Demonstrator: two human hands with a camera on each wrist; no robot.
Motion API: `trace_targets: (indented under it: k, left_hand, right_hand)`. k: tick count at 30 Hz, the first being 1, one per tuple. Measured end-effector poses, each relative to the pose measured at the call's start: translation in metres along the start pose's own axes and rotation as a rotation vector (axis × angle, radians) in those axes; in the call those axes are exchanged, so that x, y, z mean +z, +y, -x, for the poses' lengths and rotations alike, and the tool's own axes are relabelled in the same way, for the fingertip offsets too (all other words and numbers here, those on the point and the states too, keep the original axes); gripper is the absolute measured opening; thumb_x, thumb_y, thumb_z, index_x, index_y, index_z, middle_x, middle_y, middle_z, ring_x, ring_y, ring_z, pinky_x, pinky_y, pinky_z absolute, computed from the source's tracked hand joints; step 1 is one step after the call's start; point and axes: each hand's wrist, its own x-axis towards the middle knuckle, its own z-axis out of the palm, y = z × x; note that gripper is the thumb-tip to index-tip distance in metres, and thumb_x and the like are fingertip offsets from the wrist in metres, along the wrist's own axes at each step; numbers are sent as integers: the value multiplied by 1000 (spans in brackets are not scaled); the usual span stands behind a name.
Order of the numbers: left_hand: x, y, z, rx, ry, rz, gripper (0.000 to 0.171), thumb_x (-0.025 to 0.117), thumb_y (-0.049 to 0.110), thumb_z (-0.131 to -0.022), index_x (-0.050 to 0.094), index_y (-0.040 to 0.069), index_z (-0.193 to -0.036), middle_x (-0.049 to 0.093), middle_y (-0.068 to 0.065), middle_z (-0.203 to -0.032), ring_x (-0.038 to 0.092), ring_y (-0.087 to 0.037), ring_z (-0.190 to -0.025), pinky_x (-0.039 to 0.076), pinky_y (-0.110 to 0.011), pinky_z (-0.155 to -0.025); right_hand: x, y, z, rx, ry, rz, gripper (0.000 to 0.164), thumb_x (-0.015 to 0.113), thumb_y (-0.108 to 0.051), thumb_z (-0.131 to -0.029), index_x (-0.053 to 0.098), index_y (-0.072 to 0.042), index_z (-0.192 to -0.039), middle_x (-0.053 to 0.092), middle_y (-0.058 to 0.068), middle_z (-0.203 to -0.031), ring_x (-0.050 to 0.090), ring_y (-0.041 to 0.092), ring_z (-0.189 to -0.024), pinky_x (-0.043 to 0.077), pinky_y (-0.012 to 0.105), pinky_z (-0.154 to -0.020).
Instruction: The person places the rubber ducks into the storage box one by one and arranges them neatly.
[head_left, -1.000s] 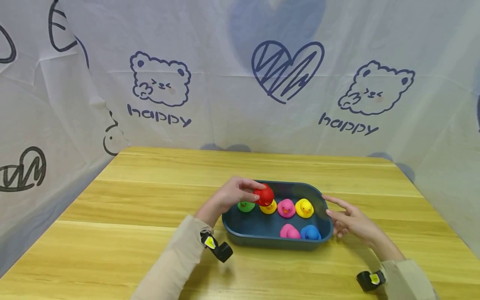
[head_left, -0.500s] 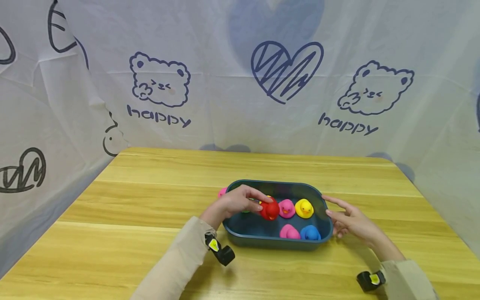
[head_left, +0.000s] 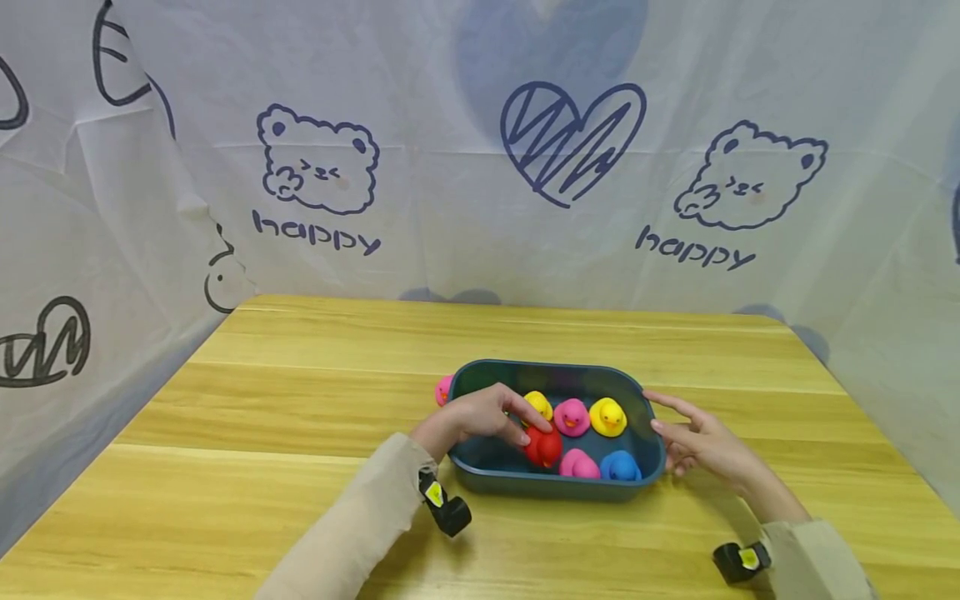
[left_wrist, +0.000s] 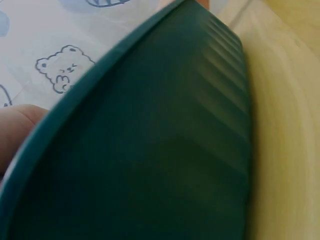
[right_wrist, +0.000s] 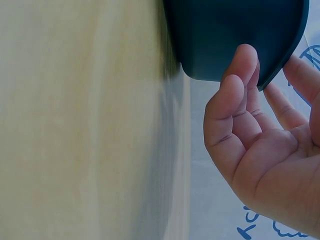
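Observation:
My left hand (head_left: 486,415) reaches over the left part of a dark teal plastic box (head_left: 510,482) and pinches a red rubber duck (head_left: 543,447) between thumb and fingers, low in the box near its front wall. Just right of it are a pink duck (head_left: 579,464) and a blue duck (head_left: 620,467). Behind stand a yellow-orange duck (head_left: 537,405), another pink duck (head_left: 572,417) and a yellow duck (head_left: 608,417). At the box's right end my right hand (right_wrist: 270,150) holds the rim, thumb and index finger over it, other fingers curled against the outer wall.
One more pink duck (head_left: 443,389) sits on the wooden table (head_left: 262,400), outside the box's back left corner. A white cloth (head_left: 450,225) with bear and heart drawings hangs behind the table. Each wrist wears a small black camera (head_left: 450,510).
My left hand has carried the red duck from the back row forward and down toward the box's front wall. The pink duck outside has come into view. My right hand has stayed put.

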Motion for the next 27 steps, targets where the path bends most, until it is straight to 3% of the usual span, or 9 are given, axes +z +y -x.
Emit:
trace_targets:
  k: [16,27]
  left_hand:
    - [7,-1,-4,-45,-20,-178,22,61,-14,-75,69,-3,-92,63,-4,-92,54,-14,-78,50,-26,-66]
    - [8,-1,-5,-64,0,-189,23,61,-16,-73,69,-3,-90,66,-6,-87,56,-14,-75,51,-26,-65]
  right_hand:
    - [0,0,-1,11,1,-3,58,49,-21,-93,21,-7,-142,55,7,-67,54,14,-54,48,27,-50]
    - [0,-1,0,10,-2,1,59,49,-21,-93,19,-5,-142,55,7,-67,54,14,-54,48,27,-50]
